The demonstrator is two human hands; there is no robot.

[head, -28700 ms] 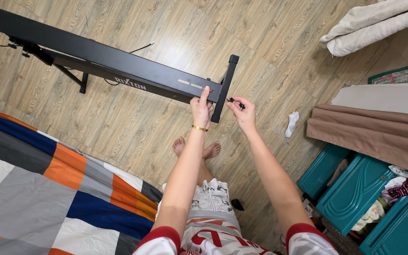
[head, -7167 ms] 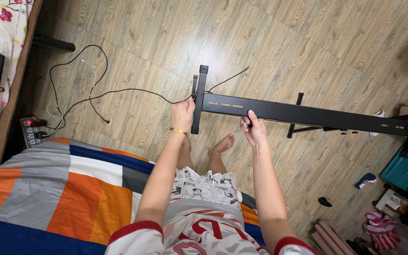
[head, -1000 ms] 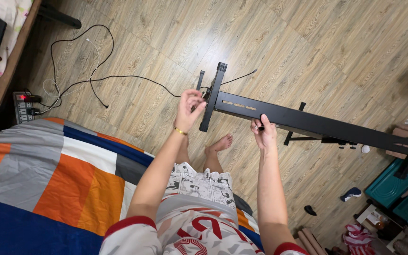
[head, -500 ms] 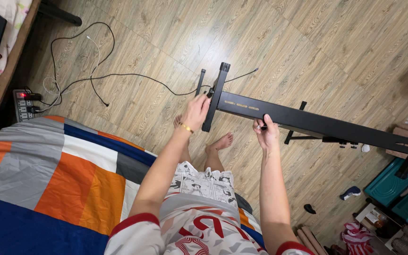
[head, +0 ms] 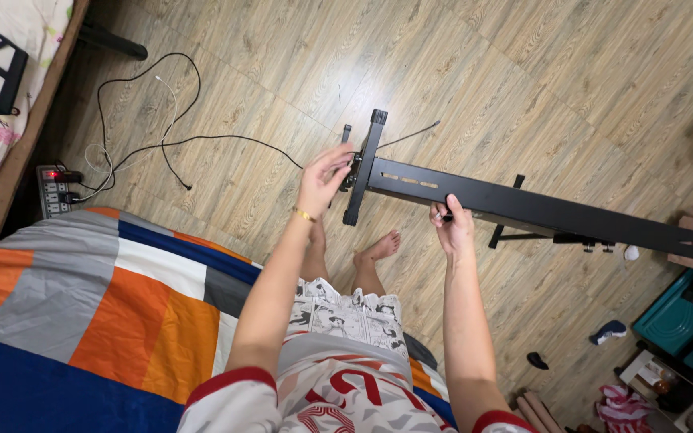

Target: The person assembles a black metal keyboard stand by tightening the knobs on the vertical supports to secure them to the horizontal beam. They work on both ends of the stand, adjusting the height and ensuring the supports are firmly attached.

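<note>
Standing over the wooden floor (head: 523,72), the long black metal frame (head: 539,210) has its upright end post (head: 365,166) pinched by the left hand (head: 322,172). The right hand (head: 451,227) grips the frame's lower edge. Black cables (head: 162,144) trail left toward a power strip (head: 54,191).

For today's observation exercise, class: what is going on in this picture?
A person seated on a patchwork orange, grey and blue bedspread works on a long black metal frame held over the wooden plank floor. The left hand pinches at the joint beside the frame's upright black end post; the right hand grips the rail's lower edge. Black cables trail to a power strip.
</note>
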